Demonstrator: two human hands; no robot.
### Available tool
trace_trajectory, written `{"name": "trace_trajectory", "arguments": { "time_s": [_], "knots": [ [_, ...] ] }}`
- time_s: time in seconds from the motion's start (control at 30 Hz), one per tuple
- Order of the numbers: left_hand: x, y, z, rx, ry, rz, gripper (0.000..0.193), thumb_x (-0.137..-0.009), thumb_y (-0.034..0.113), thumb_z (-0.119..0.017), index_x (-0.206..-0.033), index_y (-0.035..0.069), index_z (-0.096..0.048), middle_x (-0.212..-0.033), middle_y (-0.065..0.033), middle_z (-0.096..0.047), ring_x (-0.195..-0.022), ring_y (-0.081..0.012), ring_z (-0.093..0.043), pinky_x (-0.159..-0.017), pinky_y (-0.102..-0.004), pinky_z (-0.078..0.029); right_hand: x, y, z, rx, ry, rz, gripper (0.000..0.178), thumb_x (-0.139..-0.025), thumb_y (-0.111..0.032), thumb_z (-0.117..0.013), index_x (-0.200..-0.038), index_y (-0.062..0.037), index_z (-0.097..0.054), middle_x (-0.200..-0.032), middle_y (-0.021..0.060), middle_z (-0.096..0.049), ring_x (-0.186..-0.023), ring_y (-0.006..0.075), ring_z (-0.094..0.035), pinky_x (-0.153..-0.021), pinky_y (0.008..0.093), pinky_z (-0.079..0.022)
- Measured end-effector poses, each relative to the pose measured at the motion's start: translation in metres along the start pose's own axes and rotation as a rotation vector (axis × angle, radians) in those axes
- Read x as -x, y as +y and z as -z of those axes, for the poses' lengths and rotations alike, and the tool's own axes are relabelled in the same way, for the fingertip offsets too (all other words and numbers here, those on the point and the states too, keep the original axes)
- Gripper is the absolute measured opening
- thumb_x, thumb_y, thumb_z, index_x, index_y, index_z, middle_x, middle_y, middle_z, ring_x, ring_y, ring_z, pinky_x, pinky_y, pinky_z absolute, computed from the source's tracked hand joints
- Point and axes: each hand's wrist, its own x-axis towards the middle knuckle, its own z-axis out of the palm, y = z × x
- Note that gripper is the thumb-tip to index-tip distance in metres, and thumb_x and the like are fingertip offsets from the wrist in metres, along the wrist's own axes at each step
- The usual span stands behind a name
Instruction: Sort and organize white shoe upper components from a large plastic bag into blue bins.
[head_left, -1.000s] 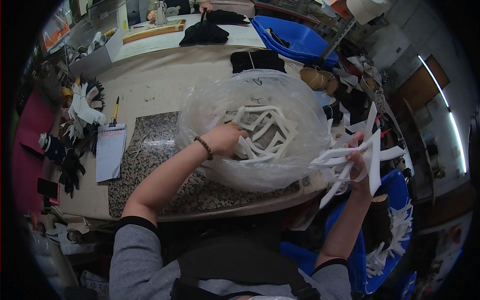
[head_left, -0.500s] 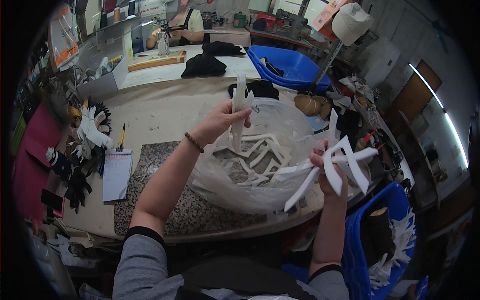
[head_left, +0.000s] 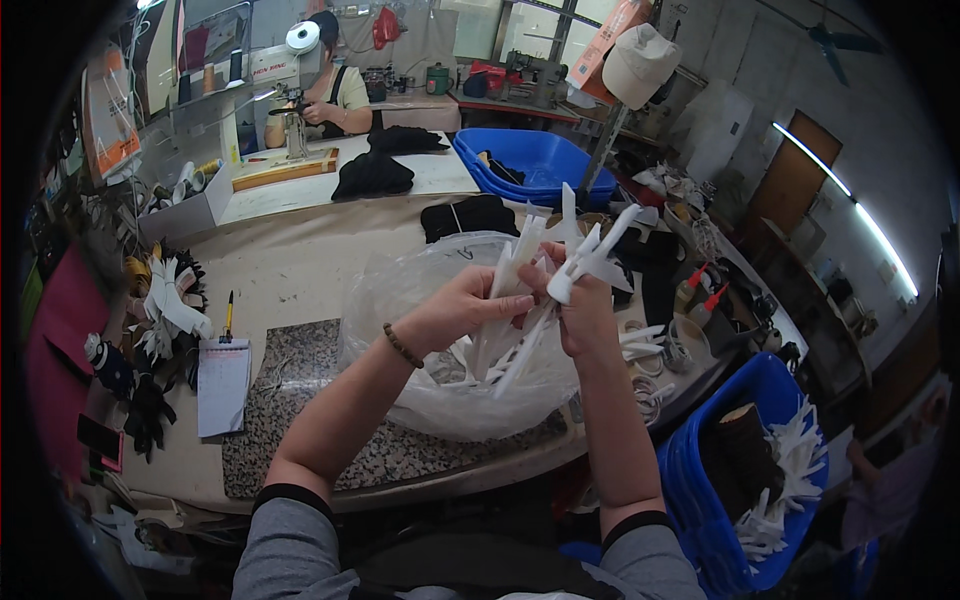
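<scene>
My left hand (head_left: pixel 478 305), with a beaded bracelet on the wrist, grips a bundle of white strips (head_left: pixel 515 262) held upright. Close beside it, my right hand (head_left: pixel 582 315) is closed around more white angled pieces (head_left: pixel 578 258), whose ends fan out above the fingers. What they are made of I cannot tell. Both hands are over a clear plastic bag (head_left: pixel 385 300) lying spread on the worktable. Inside the bag are further white pieces, partly hidden by my hands and forearms.
A speckled stone slab (head_left: pixel 285 425) lies under the bag, with a notepad (head_left: pixel 223 385) to its left. Black folded fabric (head_left: pixel 468 217) sits behind the bag. Blue tubs stand at the back (head_left: pixel 545 150) and lower right (head_left: pixel 690 470). Across the table a person works at a sewing machine (head_left: pixel 285 70).
My right hand has moved left and up with its white pieces, bringing them next to the bundle in my left hand. The view has shifted slightly, and another person appears at the right edge.
</scene>
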Motion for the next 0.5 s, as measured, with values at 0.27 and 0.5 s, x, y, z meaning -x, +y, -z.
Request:
{"name": "trace_trajectory", "arguments": {
  "time_s": [0.27,0.5],
  "knots": [
    [-0.003,-0.004,-0.024,0.238,0.026,0.057,0.032,-0.098,0.028,-0.057,-0.112,0.0,-0.063,-0.097,-0.0088,-0.069,-0.084,-0.012,-0.066,-0.076,-0.0271,-0.053,0.017,-0.009,0.025,-0.112,0.004,-0.016,0.037,-0.075,-0.004,-0.08,-0.102,0.0053,-0.057,-0.078,0.0111,-0.064,-0.059,0.0195,-0.064,-0.046,0.0308,-0.054],
    [-0.015,-0.011,-0.049,0.258,0.082,0.041,0.031,-0.098,0.025,-0.054,-0.112,-0.001,-0.063,-0.096,-0.0093,-0.07,-0.081,-0.0127,-0.067,-0.075,-0.0252,-0.054,0.036,-0.012,0.053,-0.105,0.124,0.036,0.046,-0.078,-0.007,-0.078,-0.114,0.0043,-0.052,-0.095,0.0145,-0.061,-0.07,0.0195,-0.064,-0.049,0.0307,-0.056]
  ]
}}
